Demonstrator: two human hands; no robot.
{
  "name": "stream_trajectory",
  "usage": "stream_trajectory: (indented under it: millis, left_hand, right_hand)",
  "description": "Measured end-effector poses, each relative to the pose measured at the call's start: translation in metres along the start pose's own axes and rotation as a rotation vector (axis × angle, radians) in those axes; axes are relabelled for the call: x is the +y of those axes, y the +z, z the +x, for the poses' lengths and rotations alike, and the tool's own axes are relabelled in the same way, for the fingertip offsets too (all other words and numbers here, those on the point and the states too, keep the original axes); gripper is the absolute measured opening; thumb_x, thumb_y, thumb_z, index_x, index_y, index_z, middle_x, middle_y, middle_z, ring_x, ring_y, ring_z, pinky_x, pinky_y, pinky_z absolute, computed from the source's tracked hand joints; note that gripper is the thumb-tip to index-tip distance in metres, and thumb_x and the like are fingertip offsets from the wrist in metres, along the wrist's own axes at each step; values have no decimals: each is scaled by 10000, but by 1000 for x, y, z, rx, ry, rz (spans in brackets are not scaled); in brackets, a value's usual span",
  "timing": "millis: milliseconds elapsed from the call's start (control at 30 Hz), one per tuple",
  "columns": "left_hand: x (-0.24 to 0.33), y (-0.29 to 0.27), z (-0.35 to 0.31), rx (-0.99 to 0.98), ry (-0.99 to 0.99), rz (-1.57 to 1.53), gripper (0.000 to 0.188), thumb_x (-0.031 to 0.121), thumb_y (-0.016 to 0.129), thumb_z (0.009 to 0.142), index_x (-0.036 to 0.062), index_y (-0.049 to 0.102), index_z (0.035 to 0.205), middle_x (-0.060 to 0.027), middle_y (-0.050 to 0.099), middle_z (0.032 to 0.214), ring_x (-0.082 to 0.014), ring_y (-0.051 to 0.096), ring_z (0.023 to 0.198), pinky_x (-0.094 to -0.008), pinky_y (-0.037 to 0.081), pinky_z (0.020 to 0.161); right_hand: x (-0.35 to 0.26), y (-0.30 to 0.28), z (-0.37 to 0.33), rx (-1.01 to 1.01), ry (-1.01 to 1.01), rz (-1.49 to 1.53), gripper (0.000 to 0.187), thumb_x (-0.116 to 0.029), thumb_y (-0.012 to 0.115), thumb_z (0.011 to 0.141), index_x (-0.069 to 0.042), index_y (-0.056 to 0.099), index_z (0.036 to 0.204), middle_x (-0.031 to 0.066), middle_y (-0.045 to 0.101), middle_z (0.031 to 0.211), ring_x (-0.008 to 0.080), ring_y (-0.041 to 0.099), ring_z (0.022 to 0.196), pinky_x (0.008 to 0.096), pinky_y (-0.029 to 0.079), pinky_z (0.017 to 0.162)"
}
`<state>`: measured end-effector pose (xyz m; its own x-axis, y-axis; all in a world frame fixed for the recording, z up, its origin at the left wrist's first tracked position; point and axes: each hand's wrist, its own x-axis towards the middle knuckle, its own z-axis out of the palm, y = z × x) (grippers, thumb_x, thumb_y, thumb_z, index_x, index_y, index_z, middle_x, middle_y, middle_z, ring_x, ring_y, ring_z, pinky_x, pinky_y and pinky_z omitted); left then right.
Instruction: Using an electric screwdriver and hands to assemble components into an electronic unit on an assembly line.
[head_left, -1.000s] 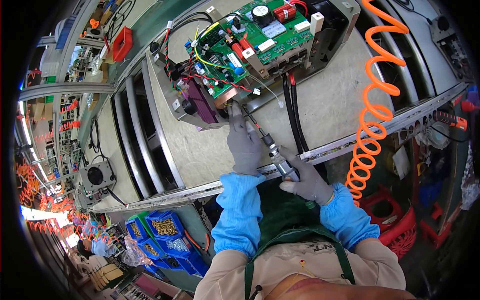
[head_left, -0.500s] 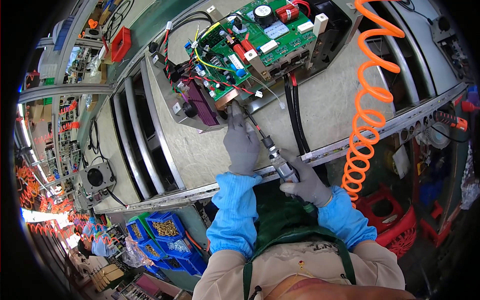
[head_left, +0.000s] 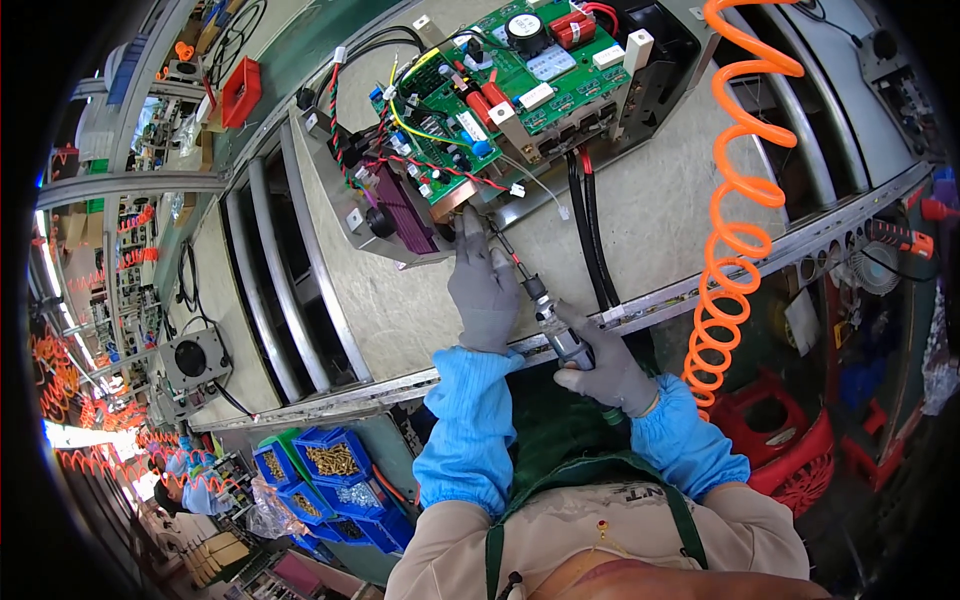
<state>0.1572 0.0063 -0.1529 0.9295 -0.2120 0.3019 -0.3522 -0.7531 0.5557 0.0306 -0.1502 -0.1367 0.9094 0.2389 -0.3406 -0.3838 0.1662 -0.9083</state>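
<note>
In my right hand (head_left: 612, 370), gloved in grey, is a power screwdriver (head_left: 562, 340) with fingers wrapped around its body. Its long thin bit slants up and left to the near edge of an electronic unit (head_left: 530, 160). My left hand (head_left: 483, 295), also gloved, reaches under that edge beside the bit tip, fingers pressed together below a copper-coloured plate (head_left: 453, 200); anything they pinch is hidden. A green circuit board (head_left: 570, 95) with red and black parts tops the unit. A purple finned heatsink (head_left: 400, 208) sits at its left, with loose twisted wires (head_left: 440, 168) above it.
An orange coiled air hose (head_left: 735, 240) hangs at the right. Black cables (head_left: 592, 235) run from the unit over the bench edge. Metal rollers (head_left: 285, 270) lie left. Blue bins (head_left: 335, 455) of screws stand below the bench, and a red stool (head_left: 765, 415) is lower right.
My right hand and the screwdriver have shifted very slightly left and down. My left hand stays at the same spot on the unit.
</note>
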Motion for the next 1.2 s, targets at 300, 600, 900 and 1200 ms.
stream_trajectory:
  millis: [300,600,900,1200]
  left_hand:
    - [2,-3,2,2,-21,-2,574,88,431,824,7,324,1382,-294,387,1349,-432,422,1225,-440,456,905]
    - [3,-2,3,-12,-50,-12,568,121,411,827,-7,329,1375,-277,384,1361,-413,387,1263,-436,457,913]
    - [2,-1,3,-11,-37,-24,565,109,417,825,-10,335,1371,-271,389,1362,-416,396,1256,-431,445,930]
    - [4,-2,0,-9,-103,-115,521,79,417,822,-77,382,1318,-254,384,1383,-375,410,1263,-377,361,1022]
  right_hand:
    - [-2,2,0,-2,18,27,793,8,658,694,-160,367,1411,62,570,986,88,531,737,229,475,701]
    - [0,5,0,1,26,92,812,10,651,682,-136,348,1420,27,537,941,74,493,714,217,449,666]
    - [5,4,0,-11,48,89,802,11,654,694,-160,355,1418,42,550,1007,78,505,730,224,462,693]
    - [4,-1,0,-20,27,105,818,31,655,687,-174,352,1419,38,589,1019,96,540,717,238,481,683]
